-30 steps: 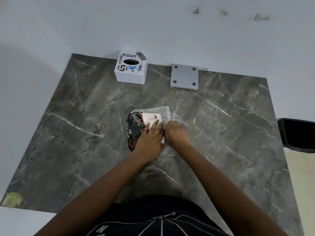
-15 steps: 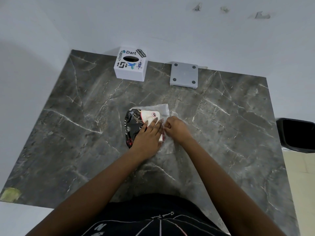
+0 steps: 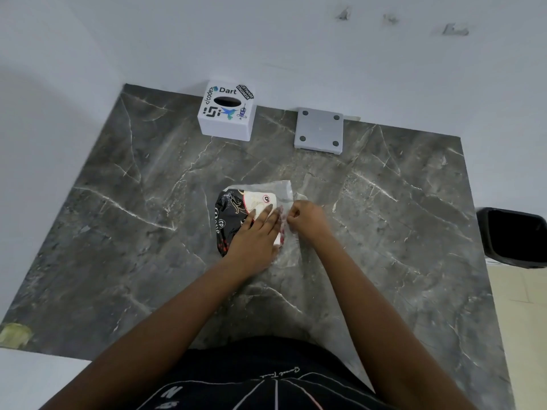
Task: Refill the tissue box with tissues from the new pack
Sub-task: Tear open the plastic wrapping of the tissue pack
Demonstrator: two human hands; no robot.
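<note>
So here's what we're looking at: a big grey marble table (image 3: 384, 232) fills most of the view, and a black bin (image 3: 515, 238) sits off it at 3 o'clock, cut off by the frame edge. The white tissue box (image 3: 226, 110) with stickers is way back at 11 o'clock against the wall, and a grey square plate (image 3: 319, 130) lies flat at about 12:30, well apart from it. That plate could be the box's bottom panel, but we honestly can't tell. The pack (image 3: 233, 208) of new tissues lies dead centre of the table. Its long axis seems to run roughly 6 to 12, though half of it is covered. The left hand (image 3: 254, 235) lies flat on top with fingers straight, pressing it down. The right hand (image 3: 306, 218) is at the pack's 3 o'clock edge, fingers curled in and pinching the clear wrapper (image 3: 284, 190) there. We reckon the next move is a tear or pull toward 3 o'clock, with the left hand as the anchor, so the right hand does the work. We can't see whether the pack is open yet. The box's oval slot is just dark, so no idea what's inside.
</note>
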